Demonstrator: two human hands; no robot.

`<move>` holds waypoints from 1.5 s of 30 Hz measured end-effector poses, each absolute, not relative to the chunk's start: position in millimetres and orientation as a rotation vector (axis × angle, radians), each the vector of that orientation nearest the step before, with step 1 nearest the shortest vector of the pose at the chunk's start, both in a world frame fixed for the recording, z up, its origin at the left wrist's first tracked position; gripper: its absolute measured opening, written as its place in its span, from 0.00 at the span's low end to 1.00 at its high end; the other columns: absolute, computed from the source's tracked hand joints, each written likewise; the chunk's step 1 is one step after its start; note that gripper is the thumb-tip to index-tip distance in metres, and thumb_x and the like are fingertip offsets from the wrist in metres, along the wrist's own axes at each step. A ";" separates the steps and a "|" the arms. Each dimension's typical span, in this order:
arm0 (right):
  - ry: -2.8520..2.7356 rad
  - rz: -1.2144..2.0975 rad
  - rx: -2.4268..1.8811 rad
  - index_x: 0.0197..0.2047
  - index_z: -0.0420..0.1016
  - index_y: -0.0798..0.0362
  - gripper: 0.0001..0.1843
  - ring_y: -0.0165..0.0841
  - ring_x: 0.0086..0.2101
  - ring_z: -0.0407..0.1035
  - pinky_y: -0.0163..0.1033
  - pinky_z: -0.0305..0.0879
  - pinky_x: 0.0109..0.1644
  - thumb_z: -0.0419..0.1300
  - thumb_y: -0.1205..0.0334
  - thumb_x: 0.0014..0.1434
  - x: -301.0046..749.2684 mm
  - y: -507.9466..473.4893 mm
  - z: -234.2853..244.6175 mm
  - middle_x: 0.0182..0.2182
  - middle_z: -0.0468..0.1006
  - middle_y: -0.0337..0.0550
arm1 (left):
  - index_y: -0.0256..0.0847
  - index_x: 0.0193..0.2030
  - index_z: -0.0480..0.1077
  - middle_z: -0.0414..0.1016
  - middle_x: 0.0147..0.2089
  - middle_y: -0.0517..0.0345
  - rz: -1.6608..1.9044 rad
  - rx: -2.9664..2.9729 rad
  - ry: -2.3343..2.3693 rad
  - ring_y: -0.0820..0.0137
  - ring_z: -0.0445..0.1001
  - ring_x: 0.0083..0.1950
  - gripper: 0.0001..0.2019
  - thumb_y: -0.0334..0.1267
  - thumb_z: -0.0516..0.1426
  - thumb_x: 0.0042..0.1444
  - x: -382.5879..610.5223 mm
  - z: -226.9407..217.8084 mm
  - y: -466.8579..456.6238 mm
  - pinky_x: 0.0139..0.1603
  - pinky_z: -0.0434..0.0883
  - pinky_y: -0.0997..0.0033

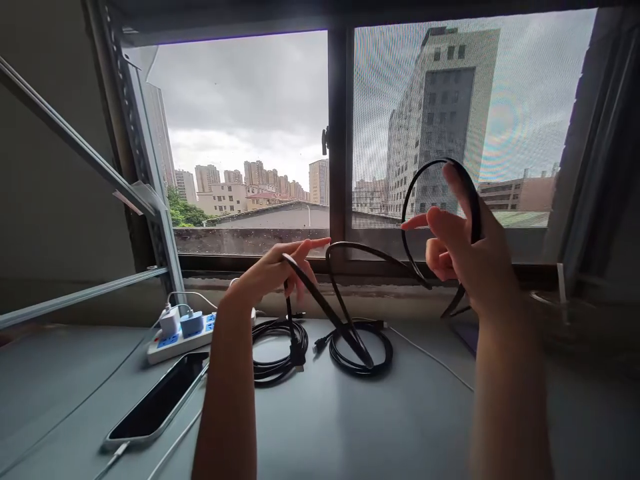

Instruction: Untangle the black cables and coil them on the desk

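A black cable [325,303] hangs in the air between my two hands, drooping in slack bends toward the desk. My left hand [287,263] has it by the fingers, with the index finger stretched out to the right. On the other side my right hand [463,243] is raised higher and holds a round loop of the same cable. That loop runs over one upright finger and down past the palm, while the lower fingers curl in. Beneath them lie two coiled black cables, a left coil [301,343] and a right coil [389,350], both on the desk.
A white power strip [156,353] with plugged chargers stands at the left. Before it lies a phone [155,403] with a white cable attached. Metal shelf bars [85,295] rise at the left edge. Behind the grey desk [360,433] is a window [341,133]. A transparent container [550,300] sits right.
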State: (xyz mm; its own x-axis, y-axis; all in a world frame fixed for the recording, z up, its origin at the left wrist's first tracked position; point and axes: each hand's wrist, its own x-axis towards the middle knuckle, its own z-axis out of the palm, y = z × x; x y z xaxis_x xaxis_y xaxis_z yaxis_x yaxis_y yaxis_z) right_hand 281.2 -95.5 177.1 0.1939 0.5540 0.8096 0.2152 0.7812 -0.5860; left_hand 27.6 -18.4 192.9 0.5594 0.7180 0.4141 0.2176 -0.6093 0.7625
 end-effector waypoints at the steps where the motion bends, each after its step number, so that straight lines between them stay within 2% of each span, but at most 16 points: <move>1: -1.400 0.268 -0.695 0.63 0.58 0.38 0.32 0.22 0.13 0.54 0.32 0.48 0.13 0.61 0.46 0.57 281.8 -97.2 177.0 0.36 0.77 0.42 | 0.41 0.62 0.65 0.78 0.25 0.47 0.959 2.109 0.730 0.69 0.71 0.16 0.35 0.60 0.54 0.53 28.6 192.9 -18.5 0.13 0.62 0.75; 6: -1.479 0.284 -0.722 0.61 0.62 0.41 0.31 0.22 0.12 0.52 0.31 0.46 0.12 0.61 0.45 0.56 282.2 -103.5 175.2 0.28 0.76 0.39 | 0.50 0.64 0.61 0.79 0.43 0.43 1.182 2.083 0.612 0.69 0.73 0.19 0.33 0.58 0.55 0.52 33.6 193.0 -16.5 0.14 0.64 0.74; 9: -1.501 0.304 -0.697 0.63 0.59 0.41 0.34 0.22 0.12 0.51 0.30 0.47 0.12 0.61 0.45 0.56 277.8 -103.5 174.6 0.29 0.76 0.38 | 0.49 0.62 0.63 0.77 0.47 0.44 1.378 2.035 0.603 0.70 0.73 0.19 0.33 0.57 0.58 0.51 38.6 195.0 -18.0 0.11 0.62 0.74; 12: -1.538 0.346 -0.674 0.65 0.55 0.40 0.38 0.22 0.14 0.51 0.29 0.48 0.12 0.63 0.45 0.54 269.9 -103.1 174.5 0.29 0.75 0.38 | 0.49 0.61 0.65 0.74 0.52 0.45 1.517 1.954 0.594 0.71 0.73 0.20 0.30 0.50 0.61 0.51 47.9 197.2 -22.1 0.09 0.61 0.75; 15: -1.617 0.426 -0.684 0.66 0.53 0.42 0.42 0.21 0.15 0.54 0.29 0.50 0.14 0.64 0.45 0.52 259.4 -103.5 174.3 0.31 0.75 0.39 | 0.48 0.60 0.65 0.73 0.52 0.46 1.604 1.854 0.625 0.74 0.72 0.19 0.28 0.44 0.62 0.51 61.9 197.0 -26.7 0.10 0.62 0.77; 19: -1.688 0.428 -0.682 0.66 0.53 0.40 0.44 0.22 0.17 0.56 0.28 0.54 0.15 0.67 0.47 0.49 245.3 -103.6 172.6 0.34 0.74 0.39 | 0.49 0.61 0.64 0.73 0.51 0.47 1.681 1.773 0.732 0.79 0.70 0.16 0.27 0.45 0.60 0.54 81.3 189.9 -29.0 0.09 0.60 0.80; 22: -1.762 0.426 -0.680 0.66 0.54 0.38 0.46 0.24 0.19 0.61 0.29 0.58 0.15 0.69 0.51 0.46 239.2 -102.6 170.7 0.35 0.74 0.40 | 0.49 0.60 0.65 0.74 0.48 0.50 1.704 1.861 0.749 0.78 0.70 0.17 0.23 0.45 0.58 0.56 90.8 182.8 -28.1 0.11 0.60 0.79; 25: -1.857 0.402 -0.731 0.65 0.55 0.40 0.46 0.28 0.22 0.66 0.30 0.64 0.19 0.70 0.55 0.46 239.6 -101.4 169.9 0.31 0.74 0.38 | 0.47 0.56 0.67 0.75 0.44 0.53 1.724 1.934 0.770 0.78 0.69 0.16 0.19 0.43 0.56 0.58 95.3 180.4 -29.2 0.15 0.63 0.75; 27: -1.857 0.287 -0.788 0.62 0.62 0.43 0.38 0.27 0.20 0.65 0.30 0.64 0.20 0.68 0.57 0.48 243.0 -100.5 170.8 0.25 0.72 0.35 | 0.44 0.52 0.70 0.74 0.36 0.57 1.778 1.921 0.793 0.77 0.69 0.18 0.18 0.41 0.59 0.54 95.8 182.6 -31.7 0.19 0.66 0.74; 30: -1.765 0.036 -0.871 0.52 0.74 0.46 0.21 0.24 0.16 0.59 0.29 0.59 0.18 0.63 0.58 0.54 249.7 -99.5 173.1 0.16 0.66 0.32 | 0.42 0.46 0.72 0.66 0.25 0.64 1.933 1.926 0.812 0.74 0.68 0.25 0.21 0.33 0.66 0.42 93.8 188.6 -36.1 0.28 0.67 0.73; 32: -1.702 -0.054 -0.861 0.47 0.78 0.46 0.14 0.25 0.15 0.61 0.30 0.59 0.19 0.61 0.57 0.57 252.5 -100.3 173.8 0.16 0.68 0.33 | 0.44 0.43 0.74 0.63 0.25 0.65 2.050 1.974 0.862 0.73 0.66 0.28 0.23 0.30 0.68 0.35 92.6 191.5 -36.9 0.31 0.66 0.73; 34: -1.654 -0.130 -0.802 0.44 0.79 0.44 0.10 0.26 0.18 0.66 0.31 0.62 0.22 0.61 0.57 0.58 252.0 -103.0 173.3 0.19 0.72 0.34 | 0.46 0.38 0.76 0.63 0.26 0.63 2.104 2.004 0.904 0.73 0.64 0.30 0.20 0.31 0.68 0.34 92.7 192.0 -35.1 0.32 0.64 0.73; 37: -1.588 -0.325 -0.735 0.43 0.79 0.43 0.09 0.28 0.21 0.68 0.33 0.62 0.24 0.62 0.58 0.58 245.4 -108.5 171.6 0.23 0.75 0.35 | 0.43 0.25 0.76 0.65 0.26 0.61 2.059 1.965 0.784 0.74 0.63 0.27 0.05 0.39 0.66 0.42 94.5 189.5 -28.6 0.29 0.61 0.73; 40: -1.512 -0.450 -0.701 0.42 0.79 0.44 0.09 0.30 0.23 0.68 0.35 0.62 0.25 0.62 0.58 0.57 236.7 -107.2 170.7 0.23 0.75 0.36 | 0.39 0.12 0.66 0.61 0.16 0.62 2.013 1.822 0.685 0.77 0.60 0.19 0.18 0.43 0.62 0.47 93.4 186.9 -21.8 0.22 0.58 0.73; 42: -1.457 -0.404 -0.684 0.40 0.80 0.45 0.08 0.30 0.24 0.70 0.36 0.63 0.26 0.63 0.57 0.56 233.0 -99.0 170.5 0.24 0.76 0.37 | 0.40 0.09 0.59 0.53 0.10 0.65 2.007 1.674 0.719 0.78 0.55 0.13 0.22 0.43 0.62 0.45 90.0 186.6 -19.3 0.16 0.52 0.73; 45: -1.403 -0.230 -0.688 0.37 0.80 0.47 0.07 0.30 0.23 0.70 0.34 0.63 0.26 0.65 0.57 0.54 232.0 -79.5 170.3 0.23 0.76 0.36 | 0.40 0.08 0.52 0.45 0.07 0.70 2.003 1.427 0.677 0.83 0.45 0.09 0.23 0.36 0.63 0.41 83.9 189.3 -22.3 0.12 0.42 0.75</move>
